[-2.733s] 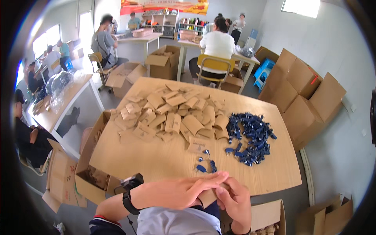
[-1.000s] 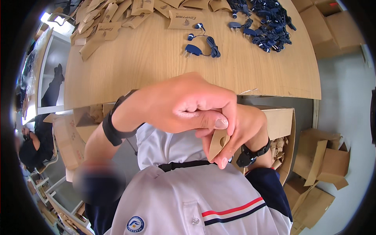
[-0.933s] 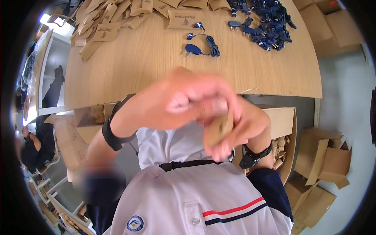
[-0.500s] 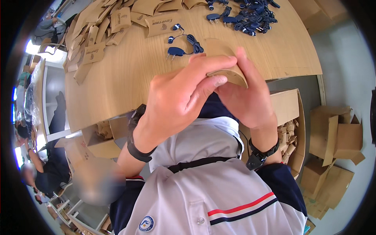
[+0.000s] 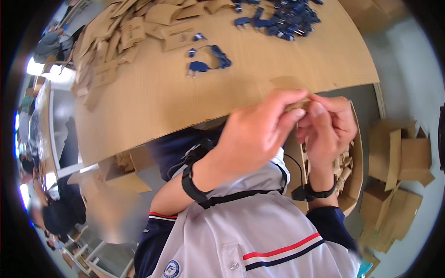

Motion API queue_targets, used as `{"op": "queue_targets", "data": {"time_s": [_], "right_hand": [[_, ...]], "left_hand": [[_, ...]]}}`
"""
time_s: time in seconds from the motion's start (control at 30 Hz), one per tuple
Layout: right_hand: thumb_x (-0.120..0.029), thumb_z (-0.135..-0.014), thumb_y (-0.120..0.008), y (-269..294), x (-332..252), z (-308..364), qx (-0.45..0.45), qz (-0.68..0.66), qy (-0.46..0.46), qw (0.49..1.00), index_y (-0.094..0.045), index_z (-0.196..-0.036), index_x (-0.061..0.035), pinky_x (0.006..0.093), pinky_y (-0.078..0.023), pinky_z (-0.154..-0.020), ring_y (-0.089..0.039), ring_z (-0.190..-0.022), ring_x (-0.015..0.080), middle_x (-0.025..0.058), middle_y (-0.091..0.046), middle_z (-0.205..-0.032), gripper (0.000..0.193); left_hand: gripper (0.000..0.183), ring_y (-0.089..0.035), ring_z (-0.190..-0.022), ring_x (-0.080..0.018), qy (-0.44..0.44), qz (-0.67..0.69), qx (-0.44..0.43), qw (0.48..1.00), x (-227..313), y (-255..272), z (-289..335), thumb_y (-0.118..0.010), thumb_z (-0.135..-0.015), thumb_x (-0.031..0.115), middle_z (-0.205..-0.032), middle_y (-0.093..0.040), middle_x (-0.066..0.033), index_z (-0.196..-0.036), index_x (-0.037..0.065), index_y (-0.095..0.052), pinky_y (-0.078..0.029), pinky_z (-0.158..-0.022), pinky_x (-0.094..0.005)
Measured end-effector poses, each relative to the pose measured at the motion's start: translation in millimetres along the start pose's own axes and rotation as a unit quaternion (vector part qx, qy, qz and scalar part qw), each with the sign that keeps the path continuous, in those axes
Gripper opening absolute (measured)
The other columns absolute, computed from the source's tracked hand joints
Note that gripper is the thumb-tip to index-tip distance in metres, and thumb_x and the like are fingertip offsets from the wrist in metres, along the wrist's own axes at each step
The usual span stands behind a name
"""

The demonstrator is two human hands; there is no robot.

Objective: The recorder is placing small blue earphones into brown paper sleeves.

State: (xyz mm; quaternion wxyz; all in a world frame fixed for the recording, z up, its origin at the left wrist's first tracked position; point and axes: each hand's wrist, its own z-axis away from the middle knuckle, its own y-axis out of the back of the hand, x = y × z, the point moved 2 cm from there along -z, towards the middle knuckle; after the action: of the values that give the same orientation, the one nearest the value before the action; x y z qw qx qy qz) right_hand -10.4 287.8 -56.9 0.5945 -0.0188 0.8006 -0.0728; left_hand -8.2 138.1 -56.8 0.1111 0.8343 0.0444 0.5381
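Over the table's near right edge, both my hands hold a small brown cardboard pillow box point(image 5: 288, 82). My left hand point(image 5: 257, 127) is closed on it from the left, thumb and fingers at its near end. My right hand point(image 5: 331, 125) pinches the same end from the right with bent fingers. Most of the box is hidden behind the hands, so whether that end is folded in I cannot tell. A pair of dark blue earphones point(image 5: 221, 56) with a coiled cord and a two-pin plug lies on the table, beyond and left of my hands.
Many brown pillow boxes point(image 5: 132, 32) are heaped at the table's far left. A pile of dark blue earphones point(image 5: 292, 21) lies at the far right. Below the right table edge stands a carton point(image 5: 356, 171) holding pillow boxes. Open cartons point(image 5: 398, 153) sit on the floor at right.
Both hands have moved right and toward me with the pillow box. My right hand's fingers, straighter before, are now bent and pinching the box's end. The view has shifted slightly.
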Motion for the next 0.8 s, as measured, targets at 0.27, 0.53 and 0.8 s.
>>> {"op": "queue_targets", "data": {"time_s": [0.27, 0.53, 0.8], "right_hand": [[-0.013, -0.092, -0.064, 211, -44, 65, 0.377, 0.189, 0.002, 0.907, -0.067, -0.096, 0.0007, 0.0193, -0.034, -0.037, -0.052, -0.046, 0.0074, 0.0042, -0.062, -0.065, 0.015], [-0.016, -0.094, -0.061, 424, 111, 267, 0.574, 0.228, -0.207, 0.759, -0.05, -0.13, 0.0054, 0.0231, -0.048, -0.065, -0.059, -0.076, 0.0105, 0.0085, -0.063, -0.106, 0.044], [-0.017, -0.092, -0.055, 272, 29, 60, 0.211, 0.594, -0.21, 0.747, -0.069, -0.103, 0.0, 0.0338, -0.051, -0.068, -0.066, -0.074, 0.0275, 0.0121, -0.071, -0.089, 0.025]], "left_hand": [[0.049, -0.067, -0.101, -0.0287, 0.076, 0.192, -0.385, 0.9, 18, -137, 0, -0.052, -0.095, 0.007, -0.122, -0.061, -0.0232, -0.138, 0.0, -0.027, -0.051, -0.085, -0.0348], [0.031, -0.067, -0.103, -0.03, 0.173, 0.093, -0.487, 0.851, -28, -87, 14, -0.054, -0.093, 0.009, -0.113, -0.067, -0.0197, -0.121, -0.003, -0.048, -0.05, -0.087, -0.0334], [0.029, -0.063, -0.099, -0.0342, 0.112, -0.111, -0.386, 0.909, 2, -13, 17, -0.063, -0.085, 0.008, -0.106, -0.068, -0.0152, -0.112, 0.001, -0.057, -0.049, -0.086, -0.0393]]}}
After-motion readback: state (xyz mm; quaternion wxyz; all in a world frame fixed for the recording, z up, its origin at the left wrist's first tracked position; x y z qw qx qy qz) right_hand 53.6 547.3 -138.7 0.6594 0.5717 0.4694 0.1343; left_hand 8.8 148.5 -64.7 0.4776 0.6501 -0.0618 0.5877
